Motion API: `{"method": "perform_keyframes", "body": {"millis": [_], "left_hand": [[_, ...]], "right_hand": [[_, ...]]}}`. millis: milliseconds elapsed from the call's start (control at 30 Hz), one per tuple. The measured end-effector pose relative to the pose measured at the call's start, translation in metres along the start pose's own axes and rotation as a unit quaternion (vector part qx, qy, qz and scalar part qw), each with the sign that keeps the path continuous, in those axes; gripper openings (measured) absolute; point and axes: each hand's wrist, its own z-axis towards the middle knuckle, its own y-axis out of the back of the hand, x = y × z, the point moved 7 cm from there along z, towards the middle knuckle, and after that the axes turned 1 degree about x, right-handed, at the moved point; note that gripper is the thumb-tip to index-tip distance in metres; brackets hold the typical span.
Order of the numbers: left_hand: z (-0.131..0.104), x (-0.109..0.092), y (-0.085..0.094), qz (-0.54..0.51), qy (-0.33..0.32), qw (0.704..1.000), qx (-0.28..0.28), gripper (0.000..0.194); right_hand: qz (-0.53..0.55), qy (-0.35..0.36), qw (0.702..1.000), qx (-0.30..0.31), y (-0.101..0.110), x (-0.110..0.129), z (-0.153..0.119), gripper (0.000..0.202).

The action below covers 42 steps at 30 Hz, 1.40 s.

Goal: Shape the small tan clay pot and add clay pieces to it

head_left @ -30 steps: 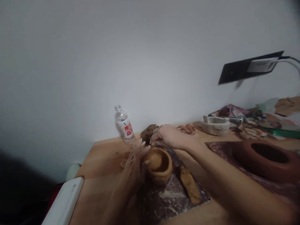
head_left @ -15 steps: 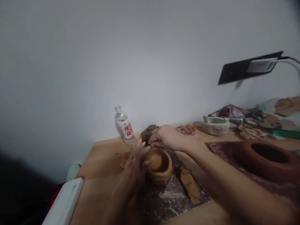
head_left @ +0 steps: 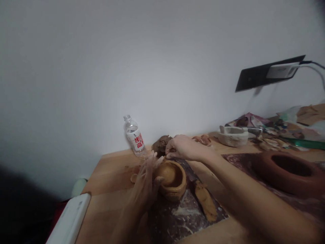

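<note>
A small round ochre clay bowl (head_left: 174,193) sits on a dark, clay-smeared board (head_left: 185,211). My left hand (head_left: 147,179) rests against the bowl's left side, fingers stretched out and apart. Behind the bowl, my right hand (head_left: 180,147) has its fingers bent together at the right side of a dark brown clay lump (head_left: 161,144); what is between the fingertips, if anything, is hidden. A flat strip of ochre clay (head_left: 206,203) lies on the board to the right of the bowl.
A plastic bottle (head_left: 135,137) stands by the wall. At the right are a pale clay pot (head_left: 233,137), a large reddish-brown clay ring (head_left: 266,173) and a green tool (head_left: 304,143). A white box-like object (head_left: 69,220) is at the front left.
My right hand has shifted slightly right, off the front of the brown lump, and its fingers have curled in more. My left hand has stayed at the bowl.
</note>
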Motion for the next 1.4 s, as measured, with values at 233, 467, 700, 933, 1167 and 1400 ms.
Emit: {"method": "perform_keyframes", "body": {"millis": [233, 467, 700, 933, 1167, 1400], "left_hand": [[-0.001, 0.000, 0.000, 0.023, -0.006, 1.000, -0.001, 0.051], [0.001, 0.031, 0.047, 0.140, 0.067, 0.981, -0.118, 0.034], [-0.004, 0.061, 0.048, 0.307, 0.089, 0.946, 0.052, 0.035], [-0.007, 0.054, 0.033, 0.300, 0.059, 0.942, 0.140, 0.038], [-0.007, 0.059, 0.038, 0.308, 0.063, 0.943, 0.110, 0.034], [0.000, 0.024, 0.047, 0.226, -0.016, 0.971, -0.073, 0.036]], "right_hand": [[-0.002, 0.005, 1.000, -0.008, -0.003, -0.001, 0.001, 0.009], [0.006, -0.012, 1.000, -0.005, 0.002, -0.005, -0.001, 0.011], [-0.005, 0.000, 1.000, -0.020, 0.005, -0.006, -0.001, 0.012], [-0.015, 0.000, 1.000, -0.019, 0.006, -0.005, -0.003, 0.013], [-0.018, 0.007, 1.000, -0.024, 0.006, -0.003, -0.002, 0.014], [-0.014, -0.011, 1.000, -0.017, 0.006, -0.005, -0.003, 0.014]]}}
